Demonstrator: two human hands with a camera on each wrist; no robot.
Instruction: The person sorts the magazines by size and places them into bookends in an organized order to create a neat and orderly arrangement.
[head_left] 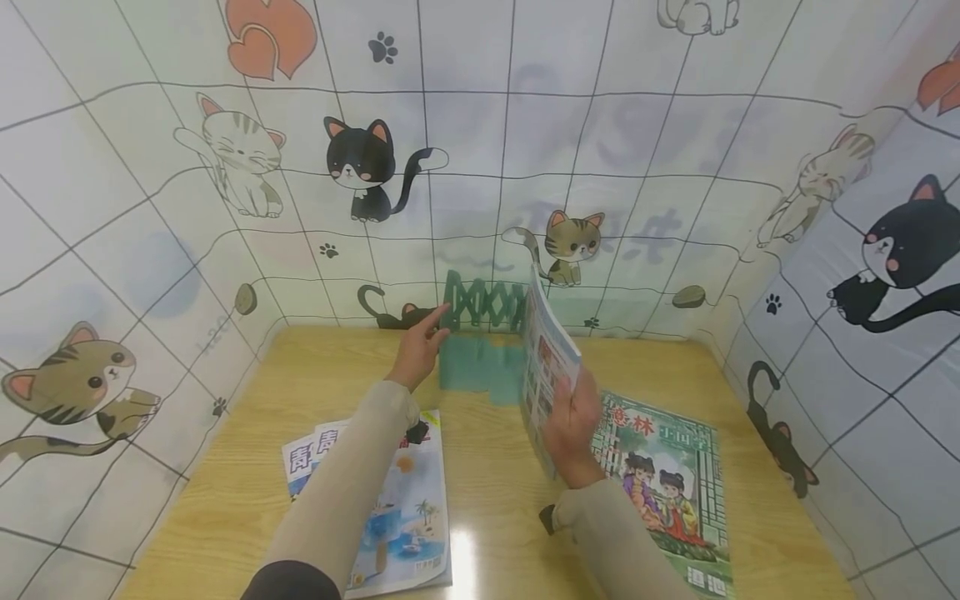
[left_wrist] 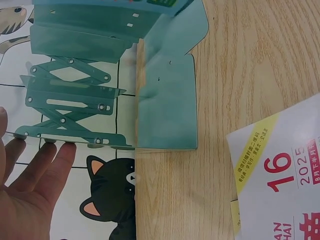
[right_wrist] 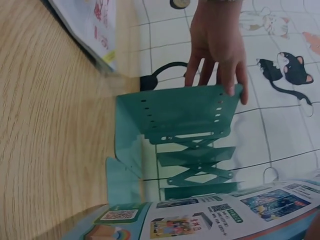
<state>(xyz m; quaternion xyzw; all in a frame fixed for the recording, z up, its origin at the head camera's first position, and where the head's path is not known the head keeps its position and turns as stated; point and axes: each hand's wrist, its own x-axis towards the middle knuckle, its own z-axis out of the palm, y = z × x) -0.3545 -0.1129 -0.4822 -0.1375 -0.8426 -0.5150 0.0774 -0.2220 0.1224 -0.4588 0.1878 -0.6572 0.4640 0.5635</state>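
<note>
A green metal expandable book rack [head_left: 465,367] with crisscross links stands at the back of the table against the wall. My left hand [head_left: 420,350] is at its left end plate [right_wrist: 175,110]. In the left wrist view several fingertips [left_wrist: 65,150] press the plate's outer face, and the thumb lies over the inner side at the left image edge. My right hand [head_left: 573,425] grips a thin magazine [head_left: 551,358] by its near edge. The magazine stands upright at the rack's right end, its printed back facing left, hiding the rack's right part.
Overlapping magazines [head_left: 408,517] lie flat at the front left, partly under my left forearm. Another magazine with a green cover [head_left: 667,492] lies at the right, beside my right forearm. A cat-patterned sheet [head_left: 480,192] covers the walls behind and on both sides of the wooden table [head_left: 495,500].
</note>
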